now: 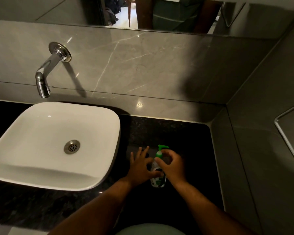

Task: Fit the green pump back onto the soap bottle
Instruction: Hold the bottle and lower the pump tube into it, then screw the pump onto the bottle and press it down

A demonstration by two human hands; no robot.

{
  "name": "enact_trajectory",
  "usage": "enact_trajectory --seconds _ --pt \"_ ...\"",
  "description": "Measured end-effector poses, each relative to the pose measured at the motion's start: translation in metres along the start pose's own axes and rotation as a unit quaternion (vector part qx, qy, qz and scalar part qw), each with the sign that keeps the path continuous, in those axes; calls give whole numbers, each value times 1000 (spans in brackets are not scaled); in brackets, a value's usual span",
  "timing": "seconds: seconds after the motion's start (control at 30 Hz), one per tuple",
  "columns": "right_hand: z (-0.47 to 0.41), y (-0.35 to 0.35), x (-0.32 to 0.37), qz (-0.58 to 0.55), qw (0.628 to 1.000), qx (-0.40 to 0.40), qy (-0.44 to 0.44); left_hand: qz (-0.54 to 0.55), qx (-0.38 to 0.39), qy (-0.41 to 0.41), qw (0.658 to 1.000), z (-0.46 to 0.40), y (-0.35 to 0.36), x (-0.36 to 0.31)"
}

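Note:
A clear soap bottle (157,179) with a green-and-dark label stands upright on the black counter, right of the basin. The green pump (161,150) sits on top of its neck, nozzle pointing away to the right. My left hand (141,165) rests against the bottle's left side, thumb on the body and the other fingers spread out past it. My right hand (172,164) is curled around the neck just under the pump head, thumb and forefinger pinching the green collar. The middle of the bottle is hidden behind both hands.
A white square basin (32,173) with a metal drain (72,146) sits on the counter to the left. A chrome wall spout (44,77) hangs over it. Grey marble walls close in behind and on the right; a mirror runs above.

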State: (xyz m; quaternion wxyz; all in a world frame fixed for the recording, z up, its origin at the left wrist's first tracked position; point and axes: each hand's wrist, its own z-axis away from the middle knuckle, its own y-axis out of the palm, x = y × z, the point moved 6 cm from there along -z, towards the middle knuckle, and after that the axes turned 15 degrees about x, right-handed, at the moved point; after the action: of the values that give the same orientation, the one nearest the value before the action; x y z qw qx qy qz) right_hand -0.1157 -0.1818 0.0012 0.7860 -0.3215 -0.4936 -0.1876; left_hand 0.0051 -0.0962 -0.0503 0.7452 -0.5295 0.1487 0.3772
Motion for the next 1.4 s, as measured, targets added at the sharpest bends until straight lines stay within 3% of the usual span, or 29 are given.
enact_trajectory --seconds 0.2,0.3,0.43,0.6,0.8,0.97,1.17,1.33,1.4 --pt "-5 4 -15 -171 983 69 12 11 3 -14 1000 2 3 2" --pt "-6 0 -6 -145 986 87 -7 -3 -5 -2 1000 2 3 -1" --pt "-6 -4 3 -57 997 34 -27 -14 -31 24 999 2 6 -8" --pt "-10 5 -7 -154 985 78 -20 -17 -37 -9 999 1 6 -2" --pt "-9 -8 -9 -20 1000 2 -5 -3 -23 -16 1000 3 7 -3" --pt "-17 2 -17 -116 991 70 -6 4 -28 -36 999 5 3 1" --pt "-13 -2 -12 -53 998 34 0 -7 -41 -38 998 6 5 2" --pt "-15 11 -16 -101 988 118 4 -23 -32 -49 998 5 4 2" --pt "-14 9 -15 -84 989 118 -11 -28 -37 -54 997 5 5 2"
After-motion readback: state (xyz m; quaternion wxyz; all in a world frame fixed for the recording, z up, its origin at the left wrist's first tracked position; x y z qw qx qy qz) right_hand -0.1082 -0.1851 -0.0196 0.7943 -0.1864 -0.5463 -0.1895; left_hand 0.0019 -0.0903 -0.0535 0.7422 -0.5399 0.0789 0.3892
